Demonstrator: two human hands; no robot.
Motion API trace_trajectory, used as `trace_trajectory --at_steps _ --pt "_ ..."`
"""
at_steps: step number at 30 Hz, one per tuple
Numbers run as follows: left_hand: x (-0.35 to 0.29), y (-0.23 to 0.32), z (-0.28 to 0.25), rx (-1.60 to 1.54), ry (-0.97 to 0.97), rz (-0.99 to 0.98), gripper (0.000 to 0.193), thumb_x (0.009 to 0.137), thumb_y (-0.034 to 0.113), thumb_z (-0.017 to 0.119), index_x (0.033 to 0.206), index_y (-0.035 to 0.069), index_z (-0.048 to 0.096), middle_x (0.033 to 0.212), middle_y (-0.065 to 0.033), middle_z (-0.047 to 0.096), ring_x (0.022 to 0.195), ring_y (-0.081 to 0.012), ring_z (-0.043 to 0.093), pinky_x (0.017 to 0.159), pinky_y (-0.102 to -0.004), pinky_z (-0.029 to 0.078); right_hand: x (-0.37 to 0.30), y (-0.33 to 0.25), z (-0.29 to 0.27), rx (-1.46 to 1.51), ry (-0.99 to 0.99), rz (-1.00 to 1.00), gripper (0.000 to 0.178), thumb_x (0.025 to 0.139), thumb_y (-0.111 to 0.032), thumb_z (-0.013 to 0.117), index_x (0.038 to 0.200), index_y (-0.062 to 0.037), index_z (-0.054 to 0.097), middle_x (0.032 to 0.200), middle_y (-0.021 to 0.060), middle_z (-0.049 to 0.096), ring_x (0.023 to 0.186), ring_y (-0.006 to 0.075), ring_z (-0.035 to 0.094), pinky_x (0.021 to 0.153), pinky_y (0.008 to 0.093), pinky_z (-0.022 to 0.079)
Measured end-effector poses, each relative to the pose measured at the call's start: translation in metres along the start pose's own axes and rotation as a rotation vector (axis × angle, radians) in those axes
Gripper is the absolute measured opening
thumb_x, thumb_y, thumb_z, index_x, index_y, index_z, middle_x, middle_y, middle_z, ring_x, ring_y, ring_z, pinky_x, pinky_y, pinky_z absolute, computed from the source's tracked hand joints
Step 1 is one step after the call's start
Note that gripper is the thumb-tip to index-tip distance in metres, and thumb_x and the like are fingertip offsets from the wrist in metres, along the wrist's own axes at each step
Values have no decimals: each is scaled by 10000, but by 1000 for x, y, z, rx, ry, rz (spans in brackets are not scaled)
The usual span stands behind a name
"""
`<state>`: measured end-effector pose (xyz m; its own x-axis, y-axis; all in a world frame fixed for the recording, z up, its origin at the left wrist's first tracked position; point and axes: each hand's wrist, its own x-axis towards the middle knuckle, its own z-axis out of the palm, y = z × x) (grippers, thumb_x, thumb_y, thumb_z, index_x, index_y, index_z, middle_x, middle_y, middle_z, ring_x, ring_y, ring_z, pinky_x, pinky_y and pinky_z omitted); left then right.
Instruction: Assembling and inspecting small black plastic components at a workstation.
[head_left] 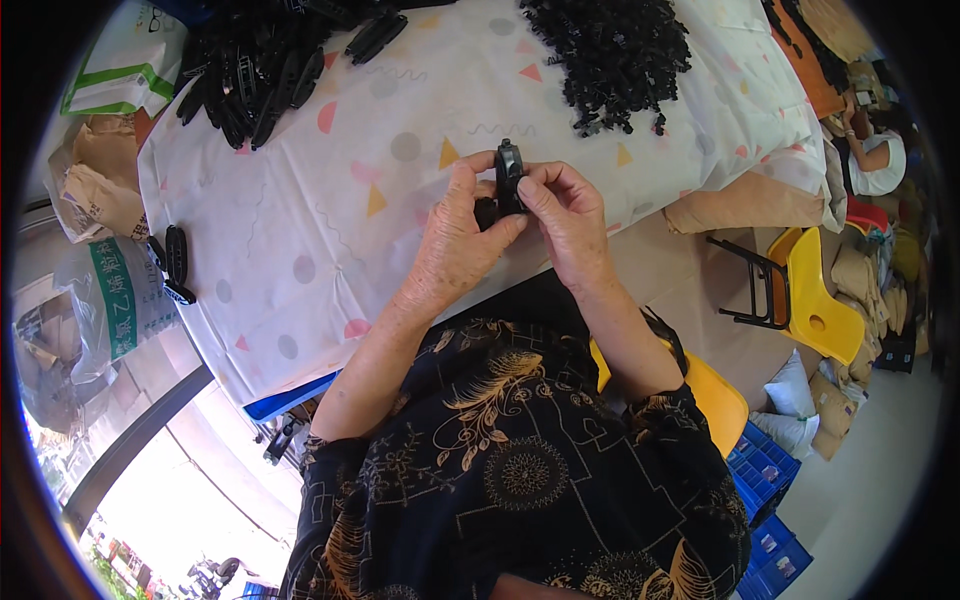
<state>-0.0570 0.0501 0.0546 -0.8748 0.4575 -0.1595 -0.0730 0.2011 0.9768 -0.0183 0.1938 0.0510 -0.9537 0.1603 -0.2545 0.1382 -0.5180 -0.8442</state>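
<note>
Above the near part of the patterned tablecloth, both my hands meet around a glossy black elongated plastic part (509, 165), held upright. My left hand (452, 238) grips it from the left, its thumb against the lower end and its fingers behind. From the right, my right hand (572, 222) pinches the same part between thumb and forefinger. Another dark piece (485, 212) shows inside the left hand, partly hidden by the fingers. A heap of long black plastic parts (250, 85) lies at the far left, and a heap of small black pieces (612, 60) at the far right.
A few black parts (176, 256) lie at the table's left edge. Plastic bags (120, 300) and brown paper (105, 185) crowd the left side. Yellow chairs (815, 290), blue crates (765, 465) and sacks (790, 385) stand at right, with another person (878, 165) farther off.
</note>
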Motion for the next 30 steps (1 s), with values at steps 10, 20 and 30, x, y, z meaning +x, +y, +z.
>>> trace_trajectory --at_steps 10,20,30 --pt "-1 7 -2 -78 4 -86 566 798 56 670 1282 75 376 864 -140 658 655 -205 646 620 -321 521 -3 0 -2 -12 -25 -3 56 873 -52 646 880 -45 591 1130 38 579 957 94 530 875 248 423" --pt "-3 1 0 11 15 -32 578 789 86 693 1286 95 399 904 -150 666 840 -282 666 761 -366 513 -3 -1 -6 5 -48 39 55 860 -51 660 851 -45 606 1078 42 602 962 106 536 890 261 419" --pt "0 0 -8 2 -22 -34 604 773 92 708 1291 101 398 908 -157 668 862 -297 665 775 -361 505 4 -7 -7 -108 -131 98 62 855 -49 661 844 -38 601 1050 35 600 938 95 528 887 250 413"
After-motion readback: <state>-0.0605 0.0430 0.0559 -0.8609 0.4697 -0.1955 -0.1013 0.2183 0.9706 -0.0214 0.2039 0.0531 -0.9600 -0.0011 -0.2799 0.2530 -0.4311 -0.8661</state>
